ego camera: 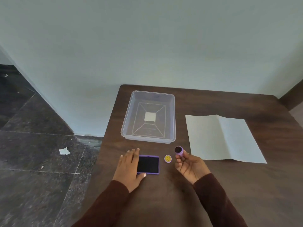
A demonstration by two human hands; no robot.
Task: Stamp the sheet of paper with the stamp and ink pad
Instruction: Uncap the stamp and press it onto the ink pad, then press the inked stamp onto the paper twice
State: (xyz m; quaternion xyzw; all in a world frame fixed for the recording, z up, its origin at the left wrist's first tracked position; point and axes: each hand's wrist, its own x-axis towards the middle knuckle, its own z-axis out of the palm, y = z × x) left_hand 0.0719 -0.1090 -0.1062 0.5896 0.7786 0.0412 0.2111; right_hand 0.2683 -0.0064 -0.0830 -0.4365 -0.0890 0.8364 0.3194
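The stamp (179, 150) is a short purple cylinder, pinched by its barrel between the thumb and fingertips of the right hand (188, 166), lifted off the table with its dark round face tilted up toward the camera. It looks light and rigid, likely smooth plastic, so a grip around the barrel well back from the face seems best, keeping skin off the dark end. Just beside it on the table lies a small yellow cap (167, 159) with a smiley face, apart from the hand. To the left, the ink pad (148, 164) sits open, a flat purple tray with a black surface; it looks light enough to slide under a press, and the left hand (129, 164) lies flat against its left edge, steadying it rather than gripping. The sheet of paper (224, 138) lies to the right, creased, thin and apt to shift. A clear plastic bin (124, 128) stands behind on the dark wooden table (246, 194).
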